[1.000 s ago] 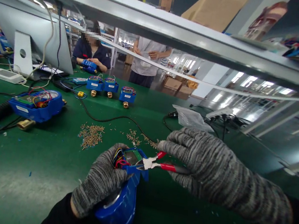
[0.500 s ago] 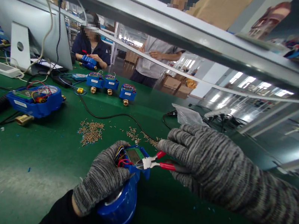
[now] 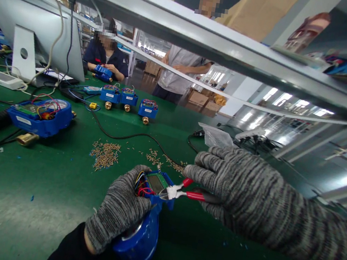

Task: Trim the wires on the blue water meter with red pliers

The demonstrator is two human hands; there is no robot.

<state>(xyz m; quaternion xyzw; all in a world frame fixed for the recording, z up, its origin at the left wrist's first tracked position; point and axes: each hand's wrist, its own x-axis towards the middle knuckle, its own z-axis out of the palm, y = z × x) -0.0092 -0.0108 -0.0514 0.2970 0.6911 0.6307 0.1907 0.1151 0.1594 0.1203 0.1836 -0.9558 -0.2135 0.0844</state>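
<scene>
A: Where does the blue meter lie?

B: Over the near part of the green worktop. The left hand is closed around its open housing, next to exposed wires.

A: And the right hand?

B: Its fingers hold the parted red handles of the pliers, whose tips lie at the housing's rim.

A: What is done, and what is left?

B: Circuit board and wires sit inside; no cover is fitted. Judging by the parted handles, the pliers' bite is incomplete; whether anything is cut cannot be told. Small brass-coloured pieces lie loose beyond.
</scene>
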